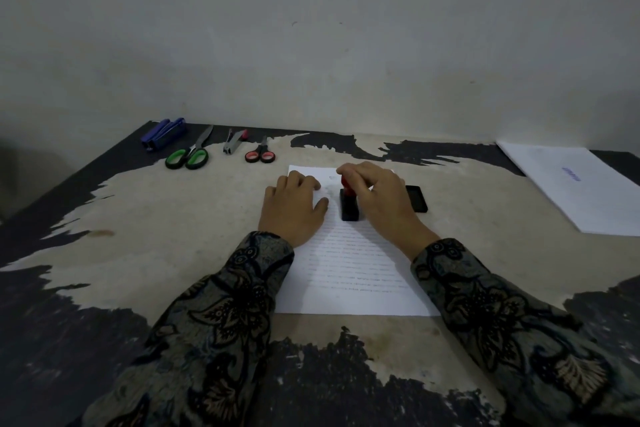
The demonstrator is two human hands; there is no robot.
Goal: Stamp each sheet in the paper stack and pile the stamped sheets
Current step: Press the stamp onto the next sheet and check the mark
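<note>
1. Sleeves [221, 315] nearest; both forearms reach over table's [145, 246] near edge.
2. Left hand [294, 206] flat, fingers spread on sheet [349, 274], likely pinning it.
3. Right hand [377, 198] curled round stamp [348, 206], pressed on sheet.
4. Pad [417, 198] just right of the stamp; stamped pile [575, 184] at far right corner.

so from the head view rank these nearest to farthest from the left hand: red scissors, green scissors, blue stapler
From the left hand:
1. red scissors, just beyond it, slightly left
2. green scissors, farther left
3. blue stapler, far left corner by the wall
</note>
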